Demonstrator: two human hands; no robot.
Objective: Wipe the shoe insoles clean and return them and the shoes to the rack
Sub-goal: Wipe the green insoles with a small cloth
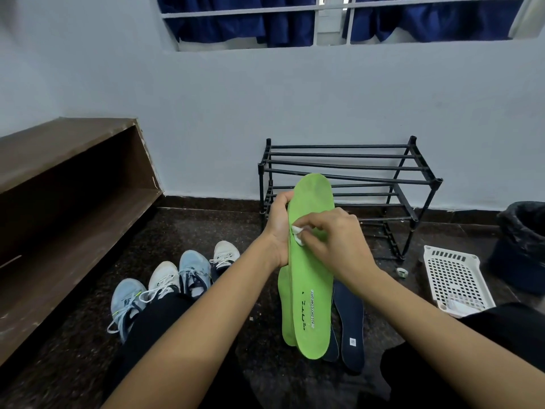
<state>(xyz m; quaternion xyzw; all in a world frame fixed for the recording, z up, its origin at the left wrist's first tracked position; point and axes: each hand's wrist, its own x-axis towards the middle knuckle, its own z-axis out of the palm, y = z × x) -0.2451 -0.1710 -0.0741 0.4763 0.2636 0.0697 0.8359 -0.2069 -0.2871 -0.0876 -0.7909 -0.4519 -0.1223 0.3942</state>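
Grips the green insole at centre frame along its edge with the left hand, bracing it for rubbing, and pinches a white wipe onto it with the right hand.

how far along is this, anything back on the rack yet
Early. Insoles are out of the shoes. The left hand holds a green insole while the right hand rubs it with a white wipe. Likely left: the dark insoles on the floor, then everything onto the empty rack.
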